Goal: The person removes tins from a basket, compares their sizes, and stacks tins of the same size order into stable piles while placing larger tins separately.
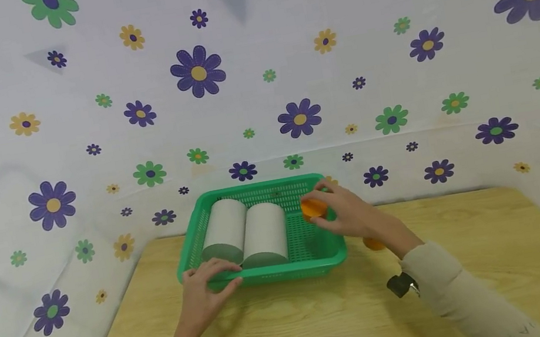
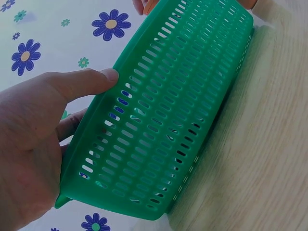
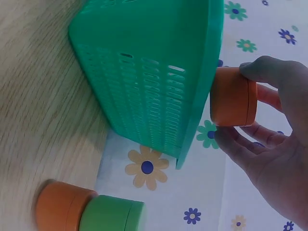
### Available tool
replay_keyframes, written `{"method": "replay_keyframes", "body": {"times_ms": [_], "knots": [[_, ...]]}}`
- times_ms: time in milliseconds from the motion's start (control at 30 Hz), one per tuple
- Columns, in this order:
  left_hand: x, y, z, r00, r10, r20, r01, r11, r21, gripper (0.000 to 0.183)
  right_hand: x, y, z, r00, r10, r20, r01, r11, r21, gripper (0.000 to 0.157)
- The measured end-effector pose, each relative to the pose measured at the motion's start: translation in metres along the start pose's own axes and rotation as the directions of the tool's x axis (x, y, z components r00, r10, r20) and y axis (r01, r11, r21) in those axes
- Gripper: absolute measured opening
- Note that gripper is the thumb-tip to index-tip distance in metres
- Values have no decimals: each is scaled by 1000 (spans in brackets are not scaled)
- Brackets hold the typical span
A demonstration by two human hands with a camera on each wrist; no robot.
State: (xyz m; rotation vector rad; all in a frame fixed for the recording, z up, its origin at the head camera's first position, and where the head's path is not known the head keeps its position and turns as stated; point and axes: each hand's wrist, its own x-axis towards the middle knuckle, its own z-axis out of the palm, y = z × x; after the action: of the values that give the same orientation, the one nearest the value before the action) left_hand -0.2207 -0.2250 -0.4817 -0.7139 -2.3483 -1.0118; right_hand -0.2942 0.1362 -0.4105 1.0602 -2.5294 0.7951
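A green plastic basket (image 1: 336, 259) with slotted walls stands on the table, two large white cylinders (image 1: 225, 223) lying side by side in its left and middle part. My left hand (image 1: 203, 299) pinches the basket's front rim near the left corner, the thumb (image 2: 91, 82) on the outer wall and the fingers behind the rim. Above the basket's right end, my right hand (image 1: 344, 212) grips a small orange round container (image 3: 233, 96) between thumb and fingers. A thin seam, like a lid's, runs round this container close to one end.
On the table to the right of the basket, another orange container (image 3: 62, 204) sits beside a green one (image 3: 110, 214). The wooden table (image 1: 287, 332) meets a white flower-print cloth (image 1: 248, 100) at its back edge.
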Motion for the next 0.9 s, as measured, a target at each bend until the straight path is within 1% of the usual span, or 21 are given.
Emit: {"method": "replay_keyframes", "body": {"times_ms": [167, 300, 567, 800, 900], "knots": [[-2, -1, 2, 1000, 5, -1, -5, 1000, -12, 23, -16, -4, -3, 998, 0, -62, 1, 1000, 14, 39], [-1, -2, 3, 1000, 3, 3, -3, 1000, -17, 22, -29, -4, -5, 996, 18, -86, -16, 1000, 25, 39], [-3, -2, -1, 1000, -15, 3, 15, 1000, -2, 21, -46, -8, -5, 991, 61, -123, -55, 997, 52, 38], [-2, -2, 0, 1000, -7, -1, 7, 1000, -3, 23, -61, -8, -6, 977, 104, -188, -88, 992, 94, 40], [-1, -2, 2, 1000, -6, 3, 6, 1000, -3, 22, -68, -6, -7, 970, 134, -202, -114, 988, 109, 42]]}}
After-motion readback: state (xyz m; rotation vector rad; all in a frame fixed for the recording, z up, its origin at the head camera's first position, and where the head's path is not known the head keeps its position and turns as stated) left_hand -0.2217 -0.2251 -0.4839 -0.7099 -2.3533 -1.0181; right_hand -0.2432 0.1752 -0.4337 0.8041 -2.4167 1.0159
